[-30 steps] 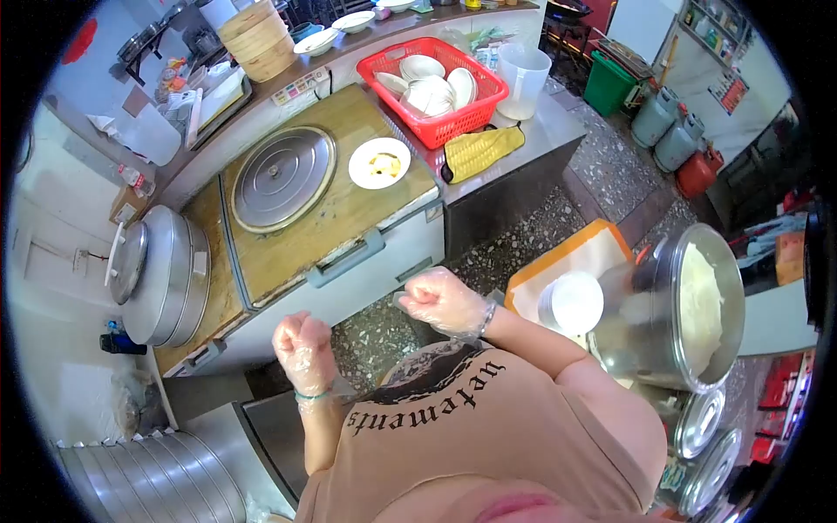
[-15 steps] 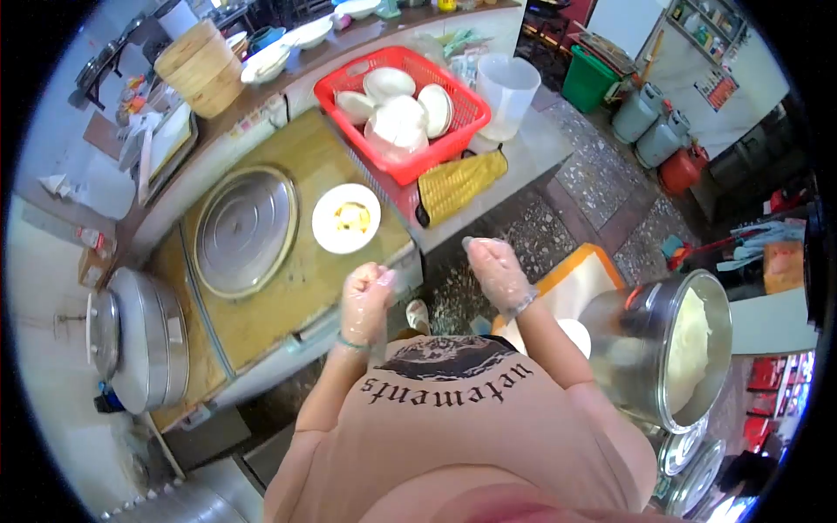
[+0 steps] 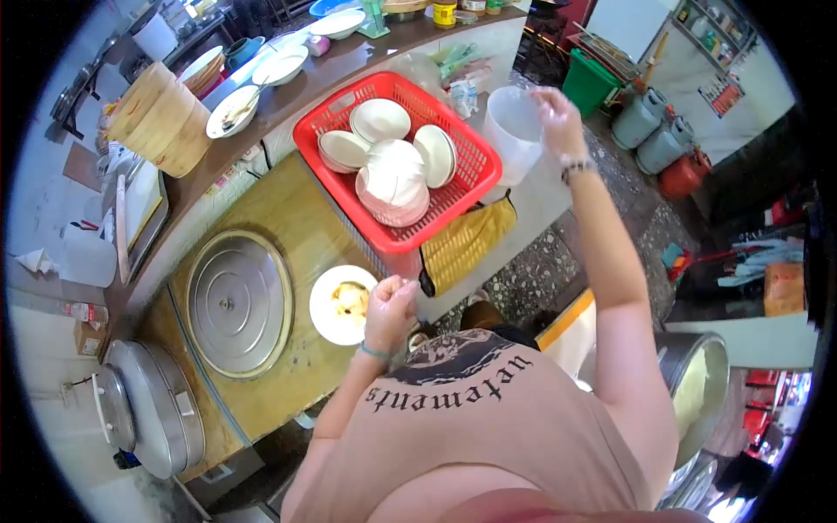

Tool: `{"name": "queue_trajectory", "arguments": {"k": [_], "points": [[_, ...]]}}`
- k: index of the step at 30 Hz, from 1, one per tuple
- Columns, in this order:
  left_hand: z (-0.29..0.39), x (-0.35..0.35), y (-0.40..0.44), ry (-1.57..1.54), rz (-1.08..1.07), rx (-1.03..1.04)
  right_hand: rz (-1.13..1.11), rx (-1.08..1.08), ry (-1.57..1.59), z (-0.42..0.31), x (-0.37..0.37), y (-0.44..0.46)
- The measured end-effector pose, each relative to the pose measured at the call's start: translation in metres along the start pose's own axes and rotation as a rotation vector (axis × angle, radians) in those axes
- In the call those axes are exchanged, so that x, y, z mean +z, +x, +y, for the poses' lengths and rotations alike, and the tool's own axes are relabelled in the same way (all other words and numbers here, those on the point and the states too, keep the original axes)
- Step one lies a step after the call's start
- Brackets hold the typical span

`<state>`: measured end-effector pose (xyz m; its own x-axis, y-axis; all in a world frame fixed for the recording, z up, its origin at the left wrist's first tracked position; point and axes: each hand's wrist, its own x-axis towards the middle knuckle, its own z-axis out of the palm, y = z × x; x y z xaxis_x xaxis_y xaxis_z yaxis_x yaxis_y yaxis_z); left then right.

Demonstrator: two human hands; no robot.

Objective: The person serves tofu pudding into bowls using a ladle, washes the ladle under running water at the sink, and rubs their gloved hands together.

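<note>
My left hand (image 3: pixel 390 314), in a clear plastic glove, is curled into a fist beside a white plate (image 3: pixel 327 328) with brown and yellow food on it. Whatever may be inside that fist is hidden. My right arm is stretched forward, and the gloved right hand (image 3: pixel 558 122) has its fingers bent at the rim of a tall translucent plastic jug (image 3: pixel 510 148). Left of the jug stands a red plastic basket (image 3: pixel 471 187) with several white bowls (image 3: pixel 381 120) in it. A yellow mesh cloth (image 3: pixel 471 244) lies against the basket's near side.
A round metal lid (image 3: pixel 237 305) lies on the yellowish worktop (image 3: pixel 261 205). A steel pot (image 3: pixel 148 410) stands at left, bamboo steamers (image 3: pixel 161 122) and dishes on the back ledge. At right are a large pot with pale dough-like content (image 3: pixel 693 392), gas cylinders (image 3: pixel 658 139) and a green bin (image 3: pixel 588 83).
My right hand has gone from in front of my body forward to the jug's rim. The left hand remains a fist, now closer to the plate. The view has shifted with my head.
</note>
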<state>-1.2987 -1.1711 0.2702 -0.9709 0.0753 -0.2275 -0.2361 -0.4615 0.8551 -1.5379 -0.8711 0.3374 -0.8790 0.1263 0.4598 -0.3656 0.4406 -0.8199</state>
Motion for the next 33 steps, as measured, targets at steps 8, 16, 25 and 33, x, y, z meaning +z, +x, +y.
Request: {"name": "queue_trajectory", "arguments": {"k": [8, 16, 25, 33], "points": [[-0.02, 0.052, 0.076, -0.196, 0.418, 0.154, -0.359, -0.102, -0.75, 0.14, 0.091, 0.295], [-0.046, 0.124, 0.135, -0.224, 0.662, 0.203, -0.414, -0.239, -0.794, 0.139, 0.14, 0.406], [-0.049, 0.149, 0.171, -0.198, 0.769, 0.184, -0.428, -0.308, -0.654, 0.178, 0.152, 0.438], [-0.046, 0.138, 0.175, -0.227, 0.695, 0.208, -1.22, -0.415, 0.154, 0.071, 0.038, 0.266]]}}
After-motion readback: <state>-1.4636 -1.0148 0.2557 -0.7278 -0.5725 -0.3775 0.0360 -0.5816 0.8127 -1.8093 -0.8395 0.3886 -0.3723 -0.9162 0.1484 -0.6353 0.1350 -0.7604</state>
